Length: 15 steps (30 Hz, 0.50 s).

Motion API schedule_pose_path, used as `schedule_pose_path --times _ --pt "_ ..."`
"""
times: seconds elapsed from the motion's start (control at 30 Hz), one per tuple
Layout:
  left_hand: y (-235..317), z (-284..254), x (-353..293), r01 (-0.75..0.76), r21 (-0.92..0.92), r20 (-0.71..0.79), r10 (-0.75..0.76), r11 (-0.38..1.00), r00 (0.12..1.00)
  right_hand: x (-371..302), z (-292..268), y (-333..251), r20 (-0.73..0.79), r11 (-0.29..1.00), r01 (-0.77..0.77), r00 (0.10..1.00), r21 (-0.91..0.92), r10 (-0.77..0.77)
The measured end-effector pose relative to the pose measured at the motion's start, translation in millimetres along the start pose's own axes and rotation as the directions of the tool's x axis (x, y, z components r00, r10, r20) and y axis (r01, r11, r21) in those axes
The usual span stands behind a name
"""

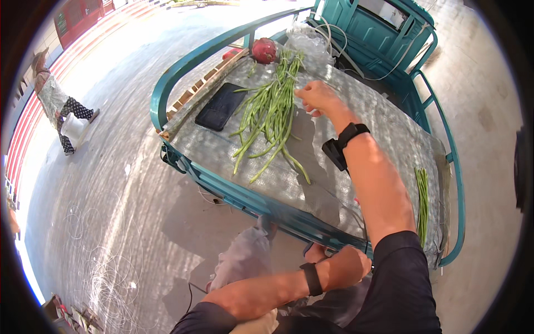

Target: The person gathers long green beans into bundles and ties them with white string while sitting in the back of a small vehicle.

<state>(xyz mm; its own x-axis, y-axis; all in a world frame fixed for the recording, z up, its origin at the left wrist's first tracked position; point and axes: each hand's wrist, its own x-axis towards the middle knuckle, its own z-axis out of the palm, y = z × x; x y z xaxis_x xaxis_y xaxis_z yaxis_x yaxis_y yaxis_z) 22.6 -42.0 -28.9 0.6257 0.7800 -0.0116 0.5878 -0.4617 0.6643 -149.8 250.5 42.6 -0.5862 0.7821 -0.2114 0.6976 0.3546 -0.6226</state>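
Observation:
A loose bunch of long green beans [270, 108] lies fanned out on the quilted grey cover [206, 150] of a cart bed. At the bunch's right edge is my right hand [320, 97], its fingers bent and the fingertips pinched together. Whether a bean is between them is too small to tell. My left hand [346, 266] is curled low by the cart's near edge, and its fingertips are hidden. A smaller, straightened bundle of long green beans [421, 206] rests at the bed's right side. Left of the big bunch lies a black phone [220, 106].
A teal rail [197, 51] bounds the cart bed. Behind the beans sit a red round object [264, 50] and clear plastic wrapping [311, 44]. Tangled thin line [114, 284] lies on the ground. At far left a person [55, 94] carries a white bucket [73, 127].

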Motion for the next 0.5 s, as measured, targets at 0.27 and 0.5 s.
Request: schedule_pose_path --times 0.27,0.5 --pt "12 12 -2 0.042 0.056 -0.015 -0.041 0.998 0.999 57 63 -3 -0.417 0.968 -0.011 0.904 -0.252 -0.099" --pt "14 14 -3 0.057 0.078 0.001 -0.057 0.995 0.998 81 41 15 -0.144 0.985 -0.077 0.984 0.157 0.1"
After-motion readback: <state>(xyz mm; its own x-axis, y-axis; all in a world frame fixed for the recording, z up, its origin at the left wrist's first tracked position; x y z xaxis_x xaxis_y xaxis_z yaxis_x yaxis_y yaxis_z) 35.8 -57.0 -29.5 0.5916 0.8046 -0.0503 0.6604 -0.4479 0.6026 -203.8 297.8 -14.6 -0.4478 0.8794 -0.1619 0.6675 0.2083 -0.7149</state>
